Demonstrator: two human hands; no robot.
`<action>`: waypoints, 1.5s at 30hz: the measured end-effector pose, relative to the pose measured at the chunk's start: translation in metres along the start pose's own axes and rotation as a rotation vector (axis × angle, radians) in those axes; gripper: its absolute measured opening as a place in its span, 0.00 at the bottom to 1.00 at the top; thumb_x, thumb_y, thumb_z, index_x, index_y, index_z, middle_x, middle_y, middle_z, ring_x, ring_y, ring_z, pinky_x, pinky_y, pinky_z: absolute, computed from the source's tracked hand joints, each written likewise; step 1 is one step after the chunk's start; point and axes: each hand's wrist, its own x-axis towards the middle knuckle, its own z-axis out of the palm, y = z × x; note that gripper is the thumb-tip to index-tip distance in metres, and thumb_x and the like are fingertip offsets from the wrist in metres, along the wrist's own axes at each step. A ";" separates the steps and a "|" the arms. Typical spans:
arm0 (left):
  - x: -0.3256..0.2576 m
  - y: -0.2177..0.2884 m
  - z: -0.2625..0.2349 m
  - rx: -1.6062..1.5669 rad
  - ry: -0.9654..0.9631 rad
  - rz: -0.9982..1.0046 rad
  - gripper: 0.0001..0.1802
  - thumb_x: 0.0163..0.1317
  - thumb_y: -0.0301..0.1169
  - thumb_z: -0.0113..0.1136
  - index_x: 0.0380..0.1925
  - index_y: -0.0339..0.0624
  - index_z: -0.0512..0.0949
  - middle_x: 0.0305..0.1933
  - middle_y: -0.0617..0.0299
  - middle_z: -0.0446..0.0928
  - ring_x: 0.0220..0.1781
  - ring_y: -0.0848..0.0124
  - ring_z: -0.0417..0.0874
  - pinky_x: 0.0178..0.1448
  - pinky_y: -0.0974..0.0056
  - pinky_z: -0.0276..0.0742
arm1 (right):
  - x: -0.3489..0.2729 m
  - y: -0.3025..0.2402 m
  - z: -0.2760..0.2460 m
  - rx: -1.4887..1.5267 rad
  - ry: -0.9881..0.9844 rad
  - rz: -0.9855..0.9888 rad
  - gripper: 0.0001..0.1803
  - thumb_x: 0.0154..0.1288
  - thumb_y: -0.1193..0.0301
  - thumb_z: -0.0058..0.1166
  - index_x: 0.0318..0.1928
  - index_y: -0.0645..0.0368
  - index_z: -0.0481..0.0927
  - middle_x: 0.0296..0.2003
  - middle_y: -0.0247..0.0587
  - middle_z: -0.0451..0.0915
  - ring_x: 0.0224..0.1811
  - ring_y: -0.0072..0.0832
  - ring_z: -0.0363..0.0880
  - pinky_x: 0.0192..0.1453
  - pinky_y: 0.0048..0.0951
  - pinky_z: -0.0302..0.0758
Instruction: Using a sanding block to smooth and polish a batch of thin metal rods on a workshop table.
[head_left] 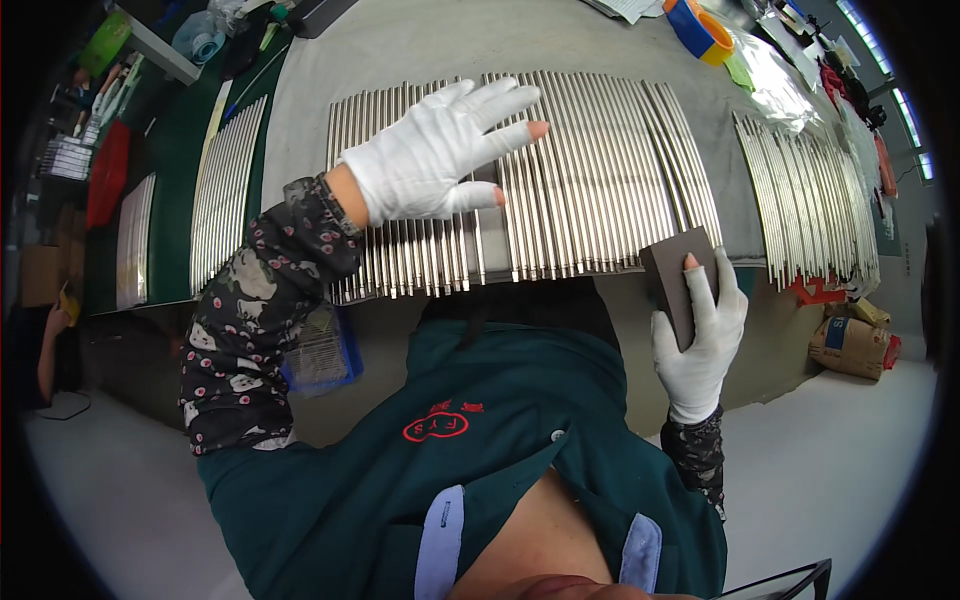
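Many thin silver metal rods lie side by side across the grey worktop in front of me, their near ends at the table's edge. My left hand, in a white glove with some bare fingertips, is spread flat over the left part of this row. Near the row's right front corner, my right hand, gloved the same way, grips a dark grey rectangular block that looks like a sanding sponge. A gap shows between the rods just right of my left hand.
More rods lie at the right, and further bundles rest on a green surface at the left. A blue and orange tape ring sits at the back right. Below are a blue crate and a brown sack. Another person's hand shows far left.
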 end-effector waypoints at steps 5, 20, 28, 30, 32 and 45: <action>-0.038 0.001 0.013 0.072 -0.157 -0.076 0.41 0.67 0.65 0.29 0.72 0.53 0.54 0.73 0.42 0.54 0.74 0.45 0.56 0.73 0.42 0.52 | 0.006 -0.022 0.002 0.091 -0.051 -0.085 0.37 0.41 0.72 0.63 0.59 0.54 0.73 0.61 0.62 0.65 0.53 0.50 0.70 0.55 0.45 0.71; 0.028 0.038 0.027 0.073 -0.142 -0.174 0.42 0.60 0.59 0.50 0.70 0.48 0.60 0.71 0.38 0.56 0.73 0.45 0.57 0.74 0.40 0.49 | 0.016 -0.058 0.010 0.083 -0.222 -0.193 0.34 0.42 0.66 0.66 0.55 0.50 0.76 0.58 0.63 0.67 0.47 0.48 0.74 0.49 0.43 0.74; 0.027 0.042 0.027 0.075 -0.139 -0.195 0.42 0.60 0.60 0.49 0.69 0.47 0.61 0.72 0.38 0.56 0.74 0.45 0.56 0.74 0.40 0.49 | 0.019 -0.074 0.015 0.228 -0.306 -0.299 0.32 0.43 0.66 0.66 0.54 0.52 0.76 0.57 0.61 0.67 0.45 0.49 0.74 0.47 0.43 0.75; 0.023 0.042 0.028 0.070 -0.136 -0.212 0.42 0.60 0.60 0.49 0.68 0.47 0.61 0.72 0.38 0.56 0.74 0.45 0.56 0.74 0.40 0.49 | 0.028 -0.054 0.015 -0.035 -0.174 -0.125 0.32 0.43 0.66 0.65 0.55 0.53 0.75 0.58 0.60 0.67 0.44 0.49 0.74 0.46 0.43 0.75; 0.028 0.044 0.026 0.071 -0.155 -0.214 0.41 0.60 0.59 0.50 0.68 0.46 0.62 0.72 0.39 0.56 0.74 0.46 0.56 0.74 0.40 0.48 | 0.025 -0.036 0.016 -0.100 -0.036 -0.078 0.33 0.43 0.66 0.65 0.55 0.53 0.75 0.58 0.61 0.67 0.44 0.50 0.73 0.45 0.44 0.75; 0.029 0.043 0.029 0.075 -0.119 -0.201 0.37 0.63 0.54 0.50 0.68 0.46 0.62 0.72 0.41 0.56 0.74 0.47 0.56 0.74 0.40 0.50 | 0.024 -0.081 0.017 0.223 -0.290 -0.326 0.34 0.40 0.67 0.67 0.55 0.50 0.76 0.58 0.60 0.67 0.42 0.46 0.75 0.44 0.42 0.75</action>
